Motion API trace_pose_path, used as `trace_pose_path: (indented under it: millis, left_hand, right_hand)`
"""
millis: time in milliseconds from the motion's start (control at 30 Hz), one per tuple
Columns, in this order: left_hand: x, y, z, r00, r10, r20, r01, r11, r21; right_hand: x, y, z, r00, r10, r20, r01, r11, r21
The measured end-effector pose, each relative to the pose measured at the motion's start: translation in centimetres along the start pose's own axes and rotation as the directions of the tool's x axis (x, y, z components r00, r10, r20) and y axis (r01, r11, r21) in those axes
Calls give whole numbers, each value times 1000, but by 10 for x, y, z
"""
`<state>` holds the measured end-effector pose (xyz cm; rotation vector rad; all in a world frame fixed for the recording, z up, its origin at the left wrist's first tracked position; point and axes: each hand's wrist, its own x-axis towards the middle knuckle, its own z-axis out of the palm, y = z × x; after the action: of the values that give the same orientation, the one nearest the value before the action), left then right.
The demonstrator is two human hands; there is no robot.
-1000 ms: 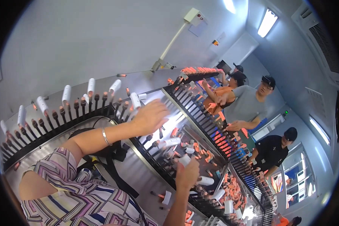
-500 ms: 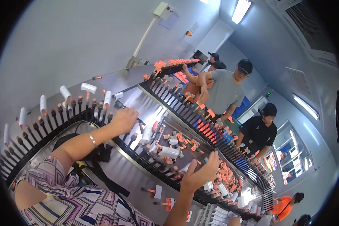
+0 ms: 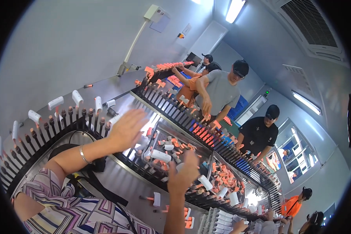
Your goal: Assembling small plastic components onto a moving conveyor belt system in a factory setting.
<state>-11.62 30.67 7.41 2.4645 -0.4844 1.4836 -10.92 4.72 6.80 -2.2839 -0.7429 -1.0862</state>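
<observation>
Since the earlier frame the left hand (image 3: 125, 128) has shifted along the near row of pegs (image 3: 58, 123), and the right hand (image 3: 185, 173) has lifted higher over the tray of small parts (image 3: 171, 144); both are blurred by motion. The left hand, its wrist bearing a thin metal bracelet (image 3: 83, 154), lies with fingers (image 3: 138, 117) spread and extended flat over the dark pegs of the curved conveyor; nothing can be seen in its grasp. The right hand is raised with its back toward the camera, fingers loosely open; whether it holds anything cannot be told. White caps (image 3: 77, 97) sit on several pegs of the near row, to the left of the left hand. The tray, between and beyond the two hands, holds orange and white pieces in a loose heap, with one white cylinder (image 3: 160, 155) lying just left of the right hand. A second row of pegs (image 3: 191, 117) carrying orange parts runs along the far side. Beyond it stand a person in a grey shirt (image 3: 220, 91) and a person in a black shirt (image 3: 259, 134), both reaching to that row. The steel worktop (image 3: 128, 183) lies below the tray.
</observation>
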Motion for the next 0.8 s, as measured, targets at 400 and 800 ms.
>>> trace_pose_path:
  millis: [400,800]
  left_hand:
    - [-3,77,111,965,235,118,-197,943,-269]
    - [-40,19,103,999,11,52,-6,996,-85]
  right_hand:
    - [-35,76,34,929,237,283,-99,898,-430]
    - [7,56,-59,906,-73,-417,-159,855,-494]
